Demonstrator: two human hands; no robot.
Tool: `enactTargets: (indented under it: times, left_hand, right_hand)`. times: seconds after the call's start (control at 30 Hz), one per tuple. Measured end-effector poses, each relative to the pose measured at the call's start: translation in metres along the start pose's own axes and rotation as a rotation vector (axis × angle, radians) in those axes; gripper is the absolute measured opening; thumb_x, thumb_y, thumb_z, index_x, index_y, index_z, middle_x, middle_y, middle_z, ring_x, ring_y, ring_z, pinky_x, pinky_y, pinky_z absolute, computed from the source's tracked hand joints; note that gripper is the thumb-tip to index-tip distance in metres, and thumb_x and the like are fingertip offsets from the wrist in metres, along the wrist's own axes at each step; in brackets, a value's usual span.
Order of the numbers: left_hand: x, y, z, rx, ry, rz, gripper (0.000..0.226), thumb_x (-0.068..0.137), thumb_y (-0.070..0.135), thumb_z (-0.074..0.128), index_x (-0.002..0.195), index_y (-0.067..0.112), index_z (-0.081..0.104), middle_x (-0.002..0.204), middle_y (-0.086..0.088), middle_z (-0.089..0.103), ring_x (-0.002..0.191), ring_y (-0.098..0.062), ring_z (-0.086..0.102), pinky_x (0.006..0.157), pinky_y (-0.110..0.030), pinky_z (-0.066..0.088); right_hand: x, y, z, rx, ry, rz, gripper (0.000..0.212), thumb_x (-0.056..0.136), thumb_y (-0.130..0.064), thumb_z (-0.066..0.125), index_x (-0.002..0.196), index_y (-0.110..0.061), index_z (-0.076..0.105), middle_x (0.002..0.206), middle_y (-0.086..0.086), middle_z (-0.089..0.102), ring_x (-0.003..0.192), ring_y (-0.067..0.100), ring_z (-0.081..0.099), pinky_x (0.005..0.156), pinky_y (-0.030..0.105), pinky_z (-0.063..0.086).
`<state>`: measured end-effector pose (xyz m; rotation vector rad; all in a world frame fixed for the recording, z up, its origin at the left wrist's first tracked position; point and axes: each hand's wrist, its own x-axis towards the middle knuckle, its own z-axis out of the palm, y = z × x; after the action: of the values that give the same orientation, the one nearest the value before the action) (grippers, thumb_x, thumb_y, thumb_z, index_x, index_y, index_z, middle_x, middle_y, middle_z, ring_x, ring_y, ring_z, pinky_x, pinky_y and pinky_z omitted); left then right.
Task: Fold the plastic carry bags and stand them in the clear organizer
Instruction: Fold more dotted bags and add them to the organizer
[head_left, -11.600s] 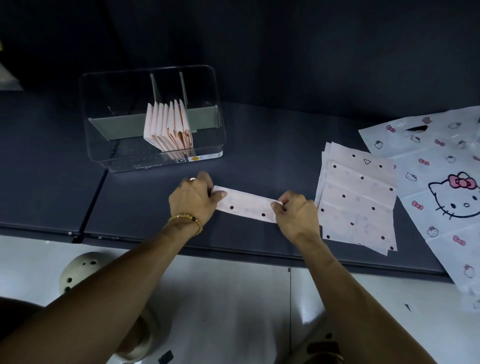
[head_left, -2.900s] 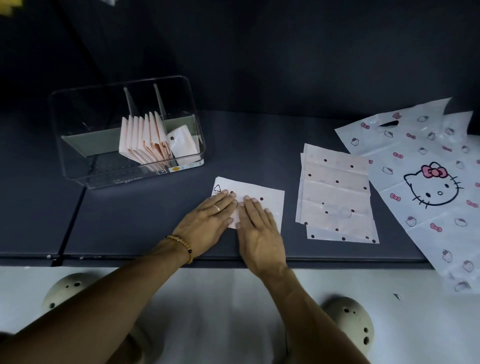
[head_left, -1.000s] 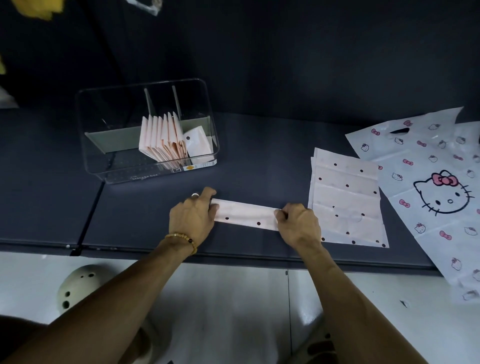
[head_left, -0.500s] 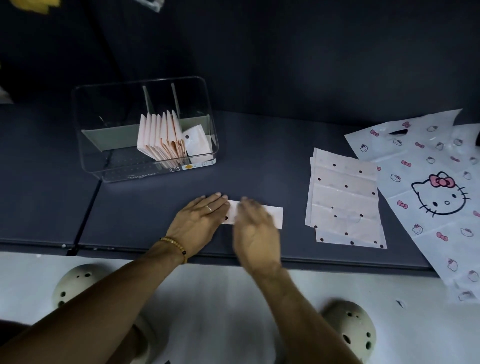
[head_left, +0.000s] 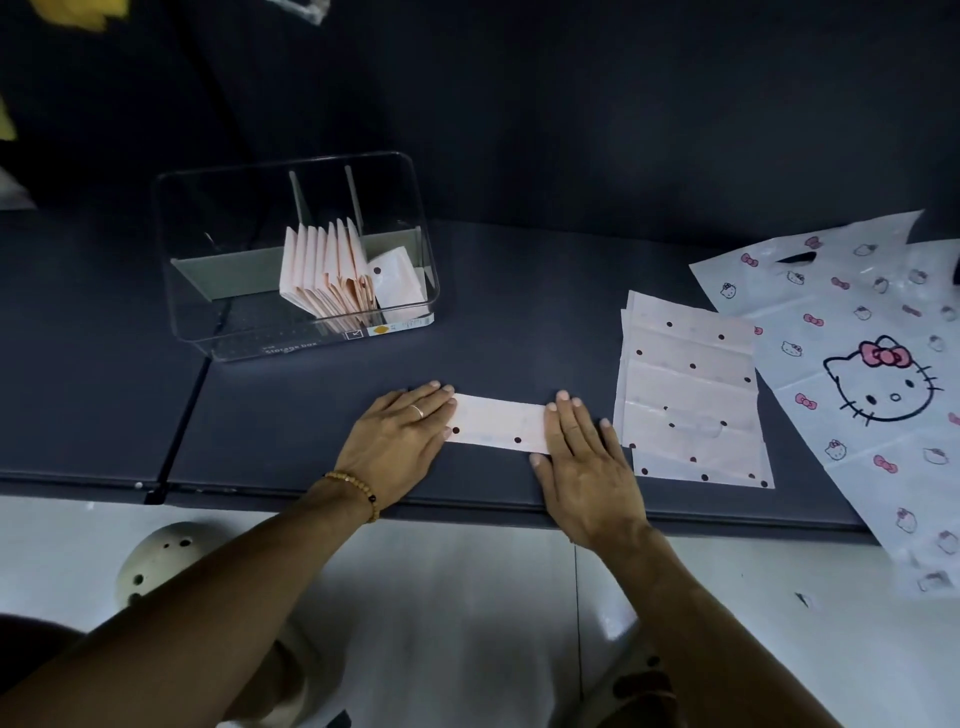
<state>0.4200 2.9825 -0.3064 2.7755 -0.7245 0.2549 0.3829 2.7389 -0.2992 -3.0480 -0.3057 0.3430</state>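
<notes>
Right hand (head_left: 587, 462) slid rightward; two hands' fingers (head_left: 431, 397) flat on one strip (head_left: 496, 427).

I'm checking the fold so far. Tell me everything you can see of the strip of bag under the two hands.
The strip is a pale pink plastic bag folded into a long narrow band, thin and slightly glossy, with a few dark dots. It lies flat on the dark table, running left to right near the front edge. The left hand presses its left end with flat fingers; the right hand presses its right end the same way. Only the middle shows.
</notes>
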Motion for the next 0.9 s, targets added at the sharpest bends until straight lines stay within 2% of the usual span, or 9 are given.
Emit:
enactTargets:
  times: [0.07, 0.17, 0.3, 0.4, 0.47, 0.6, 0.7, 0.83, 0.9]
  left_hand:
    - [-0.004, 0.006, -0.002, 0.038, 0.05, -0.025, 0.031, 0.092, 0.025, 0.052, 0.111, 0.01, 0.07, 0.122, -0.004, 0.065, 0.113, -0.021, 0.061, 0.094, -0.037, 0.048]
    - [-0.018, 0.014, -0.007, 0.07, 0.061, -0.072, 0.034, 0.088, 0.036, 0.049, 0.097, 0.013, 0.073, 0.11, -0.002, 0.07, 0.101, -0.022, 0.063, 0.085, -0.034, 0.049]
    - [-0.044, 0.02, -0.016, 0.019, 0.026, -0.012, 0.04, 0.073, 0.049, 0.07, 0.089, 0.013, 0.073, 0.092, -0.001, 0.068, 0.082, -0.023, 0.06, 0.073, -0.033, 0.047]
    - [-0.057, 0.024, -0.021, -0.02, -0.241, 0.052, 0.072, 0.069, 0.059, 0.071, 0.127, 0.018, 0.057, 0.128, 0.0, 0.058, 0.108, -0.022, 0.054, 0.087, -0.034, 0.045]
    - [-0.055, 0.027, -0.027, -0.033, -0.286, 0.064, 0.062, 0.078, 0.046, 0.069, 0.134, 0.023, 0.052, 0.139, 0.003, 0.051, 0.122, -0.021, 0.048, 0.093, -0.036, 0.042]
    - [-0.042, 0.037, -0.035, -0.094, -0.185, 0.074, 0.024, 0.091, 0.028, 0.06, 0.111, 0.018, 0.07, 0.118, 0.001, 0.065, 0.108, -0.023, 0.056, 0.083, -0.035, 0.05]
    - [-0.029, 0.043, -0.035, -0.238, -0.253, -0.159, 0.03, 0.098, 0.038, 0.042, 0.102, 0.021, 0.067, 0.099, 0.003, 0.066, 0.098, -0.019, 0.054, 0.077, -0.036, 0.049]
    - [-0.015, 0.047, -0.036, -0.62, -0.188, -0.43, 0.032, 0.085, 0.052, 0.057, 0.064, 0.028, 0.056, 0.059, 0.005, 0.057, 0.057, -0.013, 0.052, 0.052, -0.028, 0.043]
    - [-0.01, 0.045, -0.035, -0.709, -0.193, -0.54, 0.03, 0.079, 0.05, 0.065, 0.062, 0.026, 0.056, 0.058, 0.008, 0.058, 0.058, -0.013, 0.054, 0.053, -0.028, 0.044]
  right_hand:
    - [0.001, -0.013, -0.008, 0.012, 0.055, 0.042, 0.06, 0.1, -0.037, 0.038, 0.15, -0.008, 0.025, 0.158, 0.014, 0.02, 0.145, 0.032, 0.019, 0.117, 0.045, 0.019]
    - [0.001, -0.038, -0.014, 0.043, 0.225, -0.054, 0.04, 0.083, -0.02, 0.065, 0.121, -0.01, 0.06, 0.117, 0.012, 0.058, 0.101, 0.033, 0.058, 0.083, 0.043, 0.049]
    - [-0.004, -0.046, -0.015, 0.078, 0.231, -0.123, 0.03, 0.076, -0.012, 0.066, 0.106, -0.011, 0.067, 0.108, 0.007, 0.062, 0.093, 0.029, 0.059, 0.075, 0.039, 0.047]
    - [-0.008, -0.038, -0.015, 0.085, 0.2, -0.163, 0.036, 0.074, -0.006, 0.066, 0.11, -0.012, 0.067, 0.116, 0.006, 0.062, 0.099, 0.028, 0.061, 0.079, 0.04, 0.048]
    - [-0.009, -0.034, -0.015, 0.103, 0.171, -0.184, 0.036, 0.08, -0.005, 0.063, 0.115, -0.012, 0.065, 0.127, 0.005, 0.059, 0.116, 0.026, 0.057, 0.087, 0.041, 0.047]
    - [-0.015, -0.041, -0.018, 0.191, 0.194, -0.24, 0.035, 0.08, -0.006, 0.066, 0.114, -0.009, 0.067, 0.13, 0.006, 0.06, 0.123, 0.027, 0.054, 0.091, 0.041, 0.047]
    - [-0.016, -0.057, -0.018, 0.307, 0.235, -0.252, 0.025, 0.081, -0.009, 0.067, 0.106, -0.009, 0.069, 0.105, 0.006, 0.068, 0.098, 0.03, 0.059, 0.08, 0.041, 0.051]
    - [-0.01, -0.062, -0.017, 0.627, 0.224, -0.048, 0.013, 0.092, -0.011, 0.057, 0.096, -0.009, 0.07, 0.087, 0.004, 0.068, 0.08, 0.023, 0.056, 0.07, 0.032, 0.047]
    - [-0.005, -0.059, -0.018, 0.703, 0.201, 0.06, 0.01, 0.093, -0.013, 0.059, 0.089, -0.008, 0.066, 0.079, 0.001, 0.065, 0.07, 0.019, 0.055, 0.063, 0.023, 0.041]
